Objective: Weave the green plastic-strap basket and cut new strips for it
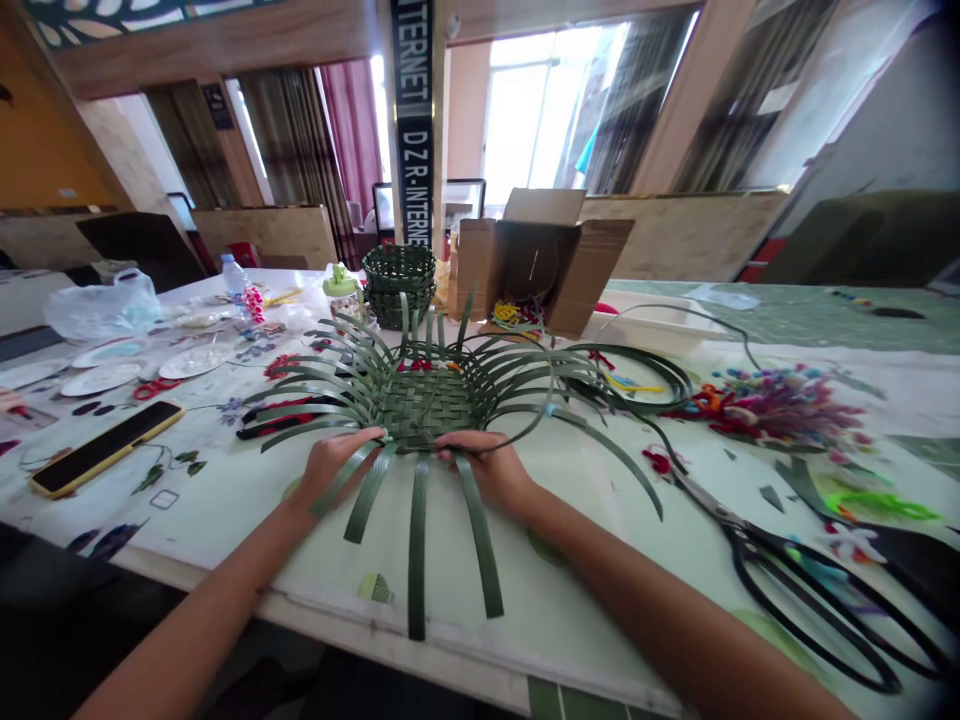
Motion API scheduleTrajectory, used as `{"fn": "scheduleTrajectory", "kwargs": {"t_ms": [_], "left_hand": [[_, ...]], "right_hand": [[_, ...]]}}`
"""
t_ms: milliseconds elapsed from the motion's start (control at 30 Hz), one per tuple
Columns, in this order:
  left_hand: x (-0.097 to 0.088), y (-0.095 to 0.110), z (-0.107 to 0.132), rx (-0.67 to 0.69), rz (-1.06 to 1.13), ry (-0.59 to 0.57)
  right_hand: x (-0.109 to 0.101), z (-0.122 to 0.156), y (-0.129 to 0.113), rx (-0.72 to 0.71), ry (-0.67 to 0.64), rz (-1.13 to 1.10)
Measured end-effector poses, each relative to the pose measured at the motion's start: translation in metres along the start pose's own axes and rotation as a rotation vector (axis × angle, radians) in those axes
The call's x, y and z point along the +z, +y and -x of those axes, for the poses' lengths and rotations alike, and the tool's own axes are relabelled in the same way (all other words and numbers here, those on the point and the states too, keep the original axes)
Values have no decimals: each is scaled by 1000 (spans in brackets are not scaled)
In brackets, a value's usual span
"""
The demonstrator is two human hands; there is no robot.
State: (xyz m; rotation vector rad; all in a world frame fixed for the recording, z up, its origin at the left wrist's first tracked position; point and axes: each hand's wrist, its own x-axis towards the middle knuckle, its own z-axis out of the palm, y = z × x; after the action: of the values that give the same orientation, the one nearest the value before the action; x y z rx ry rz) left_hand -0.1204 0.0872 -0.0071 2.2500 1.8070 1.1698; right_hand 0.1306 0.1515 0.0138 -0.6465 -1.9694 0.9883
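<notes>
A half-woven green basket lies on the table in front of me, its flat base plaited and its loose strips fanning out on every side. My left hand pinches the near left corner of the weave, where a small pale clip shows by the fingertips. At the near right edge, my right hand has its fingers closed on the basket's rim and a thin dark green strand. That strand loops up on the right side. Several strips hang toward me between and beside the hands.
Large black-handled scissors lie at right, near a coil of green strip and colourful fuzzy stems. Behind stand a cardboard box and finished-looking woven baskets. At left are a phone, white plates and red scissors.
</notes>
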Motion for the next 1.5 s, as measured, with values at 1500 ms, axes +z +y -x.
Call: {"fn": "scheduleTrajectory", "kwargs": {"t_ms": [1500], "left_hand": [[6,66,-58,-542,2091,91]], "right_hand": [[-80,-62,-88,9,151,-576]]}}
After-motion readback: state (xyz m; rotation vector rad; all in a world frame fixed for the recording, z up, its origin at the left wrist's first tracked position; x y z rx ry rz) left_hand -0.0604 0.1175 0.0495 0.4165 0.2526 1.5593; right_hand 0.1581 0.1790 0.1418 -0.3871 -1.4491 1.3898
